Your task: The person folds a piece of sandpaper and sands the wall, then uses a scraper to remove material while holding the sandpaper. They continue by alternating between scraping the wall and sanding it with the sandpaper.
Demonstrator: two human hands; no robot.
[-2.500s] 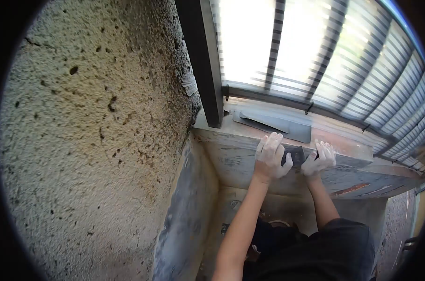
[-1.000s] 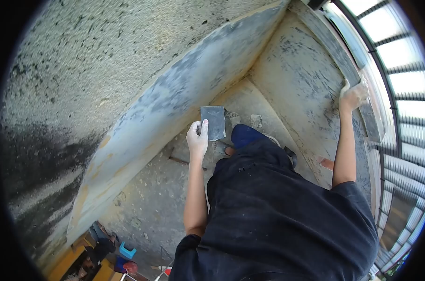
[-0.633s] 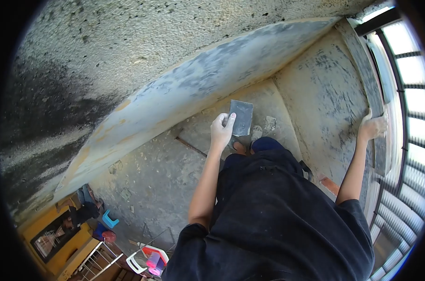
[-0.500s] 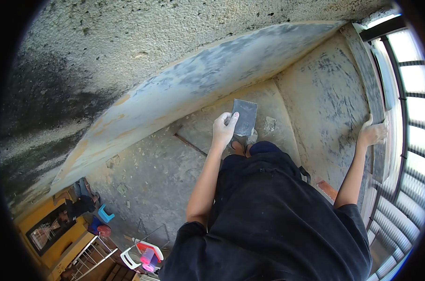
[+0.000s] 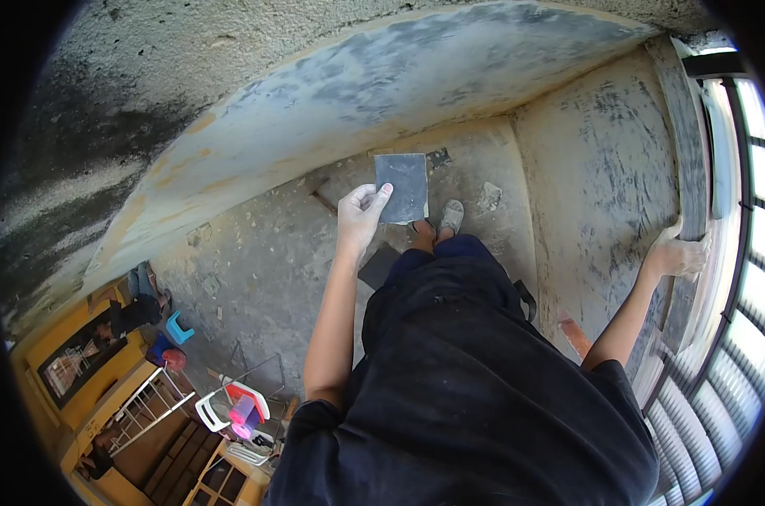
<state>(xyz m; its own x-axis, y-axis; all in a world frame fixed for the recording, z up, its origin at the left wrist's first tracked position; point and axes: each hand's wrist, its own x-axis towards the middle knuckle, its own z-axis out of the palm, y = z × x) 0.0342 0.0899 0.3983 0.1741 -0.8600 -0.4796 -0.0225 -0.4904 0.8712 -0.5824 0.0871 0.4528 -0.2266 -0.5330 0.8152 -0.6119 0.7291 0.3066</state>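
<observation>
With our left hand (image 5: 359, 221) pinching the dark square sanding sheet (image 5: 402, 187) and our right hand (image 5: 677, 255) gripping the grey ledge (image 5: 688, 160), the patchy wall (image 5: 601, 177) looks partly sanded.

Surface: we note a bare concrete ledge (image 5: 298, 278), dusty | On it: person's shoes (image 5: 451, 216) at 12 o'clock; dark flat piece (image 5: 379, 266) just below; rubble bits (image 5: 488, 197) at 1 o'clock; reddish brick (image 5: 574, 334) at 3 o'clock.
</observation>
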